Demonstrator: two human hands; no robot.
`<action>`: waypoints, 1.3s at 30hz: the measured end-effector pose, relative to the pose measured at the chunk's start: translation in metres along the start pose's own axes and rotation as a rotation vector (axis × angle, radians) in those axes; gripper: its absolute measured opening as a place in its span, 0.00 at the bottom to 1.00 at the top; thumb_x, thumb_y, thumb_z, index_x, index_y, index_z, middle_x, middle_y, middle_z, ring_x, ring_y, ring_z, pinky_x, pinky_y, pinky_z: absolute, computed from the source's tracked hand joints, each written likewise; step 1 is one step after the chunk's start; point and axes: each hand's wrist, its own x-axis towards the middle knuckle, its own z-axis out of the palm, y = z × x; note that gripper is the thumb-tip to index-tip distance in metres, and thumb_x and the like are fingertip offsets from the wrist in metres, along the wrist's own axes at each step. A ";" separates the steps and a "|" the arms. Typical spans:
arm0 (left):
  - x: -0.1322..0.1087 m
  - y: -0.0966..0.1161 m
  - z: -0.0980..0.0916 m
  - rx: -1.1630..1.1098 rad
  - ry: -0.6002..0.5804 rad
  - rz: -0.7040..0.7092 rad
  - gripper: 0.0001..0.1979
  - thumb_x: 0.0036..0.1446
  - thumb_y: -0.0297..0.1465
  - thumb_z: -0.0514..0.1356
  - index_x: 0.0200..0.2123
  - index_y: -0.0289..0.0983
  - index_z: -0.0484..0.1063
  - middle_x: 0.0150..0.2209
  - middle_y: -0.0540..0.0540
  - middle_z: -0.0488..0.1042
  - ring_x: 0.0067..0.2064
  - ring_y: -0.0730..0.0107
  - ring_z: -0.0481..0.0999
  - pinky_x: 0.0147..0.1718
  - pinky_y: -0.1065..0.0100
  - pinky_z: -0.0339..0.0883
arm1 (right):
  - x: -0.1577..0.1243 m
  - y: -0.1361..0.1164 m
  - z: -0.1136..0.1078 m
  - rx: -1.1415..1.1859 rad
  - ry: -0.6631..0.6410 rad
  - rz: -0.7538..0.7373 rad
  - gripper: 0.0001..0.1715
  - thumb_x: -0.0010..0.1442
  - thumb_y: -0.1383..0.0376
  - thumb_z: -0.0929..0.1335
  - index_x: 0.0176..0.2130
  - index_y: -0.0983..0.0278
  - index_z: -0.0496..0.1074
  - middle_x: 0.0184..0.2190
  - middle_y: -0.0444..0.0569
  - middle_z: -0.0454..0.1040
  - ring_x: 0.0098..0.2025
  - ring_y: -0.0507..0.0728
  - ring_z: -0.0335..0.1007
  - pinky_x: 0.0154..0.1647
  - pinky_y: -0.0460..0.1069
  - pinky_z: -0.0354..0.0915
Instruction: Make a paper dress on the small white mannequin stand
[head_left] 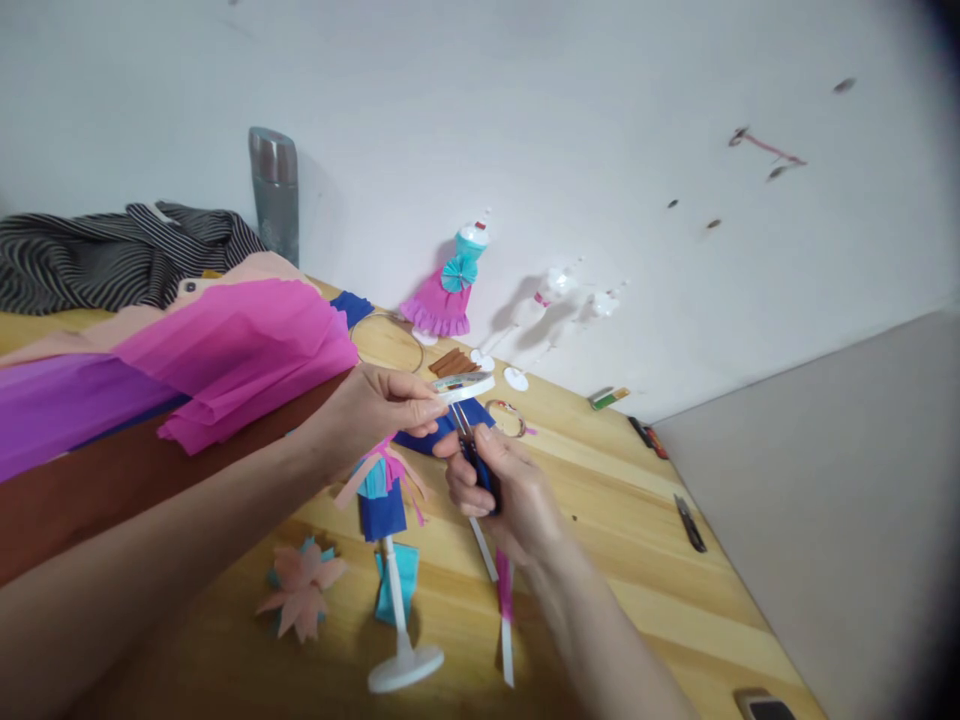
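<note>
Between its thumb and fingers, my left hand [390,400] pinches what looks like a thin roll of white tape [476,388], held edge-on above the table. My right hand [502,490] is wrapped round dark-handled scissors [474,455], whose blades point up at the roll's underside. Just below the hands stands a small white dress form [396,590] wearing blue and teal paper with pink and peach strips. A peach and teal paper flower [301,588] lies to its left, and a teal paper piece [405,580] lies behind its stem. White strips [507,650] lie near my right forearm.
Pink crepe paper [247,340] and purple paper [82,400] cover the left side. At the wall stand a dressed form [454,280], two bare white forms [556,285] and a grey bottle [275,200]. A box cutter [690,523] lies near the right edge.
</note>
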 end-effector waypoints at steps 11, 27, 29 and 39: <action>-0.001 -0.004 0.005 0.036 -0.055 0.056 0.11 0.50 0.30 0.61 0.17 0.34 0.72 0.22 0.50 0.72 0.28 0.76 0.68 0.28 0.73 0.62 | 0.003 0.004 0.007 0.039 -0.002 -0.028 0.21 0.50 0.53 0.74 0.28 0.70 0.75 0.16 0.37 0.57 0.14 0.41 0.43 0.14 0.40 0.37; 0.002 0.000 0.003 -0.037 0.057 -0.076 0.08 0.47 0.29 0.64 0.19 0.33 0.76 0.19 0.52 0.71 0.24 0.81 0.67 0.26 0.78 0.61 | -0.002 0.017 0.004 -0.035 0.070 -0.020 0.24 0.48 0.49 0.73 0.25 0.67 0.71 0.15 0.35 0.54 0.14 0.42 0.40 0.15 0.41 0.37; 0.002 0.006 0.001 -0.045 0.108 -0.077 0.09 0.48 0.29 0.65 0.18 0.34 0.76 0.17 0.53 0.71 0.22 0.82 0.67 0.24 0.79 0.61 | -0.011 0.021 -0.005 -0.167 0.090 -0.045 0.25 0.53 0.46 0.70 0.28 0.67 0.72 0.16 0.36 0.54 0.15 0.44 0.41 0.16 0.42 0.40; -0.003 0.020 0.000 -0.037 0.178 -0.033 0.03 0.45 0.27 0.66 0.22 0.34 0.78 0.19 0.50 0.76 0.22 0.79 0.72 0.25 0.77 0.66 | -0.068 0.060 -0.044 -1.433 0.078 -0.066 0.29 0.60 0.71 0.59 0.61 0.67 0.60 0.53 0.61 0.71 0.53 0.63 0.69 0.51 0.58 0.65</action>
